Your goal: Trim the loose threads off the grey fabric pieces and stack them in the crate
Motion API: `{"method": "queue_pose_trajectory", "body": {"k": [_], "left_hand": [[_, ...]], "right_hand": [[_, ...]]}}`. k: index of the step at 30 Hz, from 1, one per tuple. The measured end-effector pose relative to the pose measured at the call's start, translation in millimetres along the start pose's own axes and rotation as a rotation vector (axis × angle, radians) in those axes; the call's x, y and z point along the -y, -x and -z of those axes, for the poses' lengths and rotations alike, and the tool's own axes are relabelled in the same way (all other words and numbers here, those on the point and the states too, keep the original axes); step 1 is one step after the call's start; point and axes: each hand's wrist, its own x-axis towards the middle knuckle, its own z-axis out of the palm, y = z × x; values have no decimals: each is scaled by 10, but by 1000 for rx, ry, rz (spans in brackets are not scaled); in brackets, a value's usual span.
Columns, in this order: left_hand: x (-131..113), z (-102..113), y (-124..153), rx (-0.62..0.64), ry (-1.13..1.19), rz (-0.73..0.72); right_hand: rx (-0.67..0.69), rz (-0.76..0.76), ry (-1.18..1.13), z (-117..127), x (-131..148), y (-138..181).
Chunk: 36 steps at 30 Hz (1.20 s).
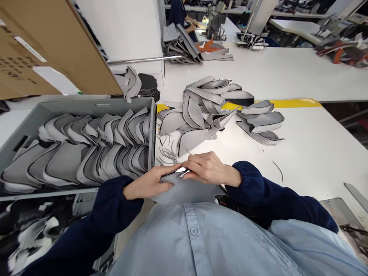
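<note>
Close to my body, at the near edge of the table, I hold a grey fabric piece (189, 189) with a dark edge. My left hand (156, 180) pinches its left side, thumb on top of the grey face. The fingers of my right hand (205, 166) are closed at its upper edge; a thin strip sticks up by them, and whether a small tool is in those fingers is hidden. Just beyond my hands lie thin grey trimmings (168, 153) and a loose pile of curved grey padded pieces (195, 113).
Left of me a grey crate (115, 102) holds rows of similar curved pieces. A cardboard box (48, 46) stands behind it. More pieces (263, 120) lie to the right on the white table (310, 142). Farther back, a person (178, 15) sits at a sewing machine (214, 23).
</note>
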Motion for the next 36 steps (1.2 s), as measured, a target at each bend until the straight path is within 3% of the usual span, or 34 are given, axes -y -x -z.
{"method": "queue_pose_trajectory", "body": {"k": [3,10,17,25,29,33,36], "left_hand": [[-19,7,-2,47,9,23],[-16,41,30,81,311,-22],[75,-62,44,79,644,165],[135,-103,68,-59,883,399],[324,-88,110,-185,1011,388],[543,30,307,-289,1070,303],[835,292,610,-570,962,279]], "right_hand": [[14,61,31,8,8,-53],[-6,160,97,4,31,-143],[-32,203,108,-68,43,-219],[-49,253,33,-271,113,-398],[-90,144,-59,-484,154,-518],[-67,-108,-205,-707,67,-606],[-46,-407,-327,-847,-144,-487]]}}
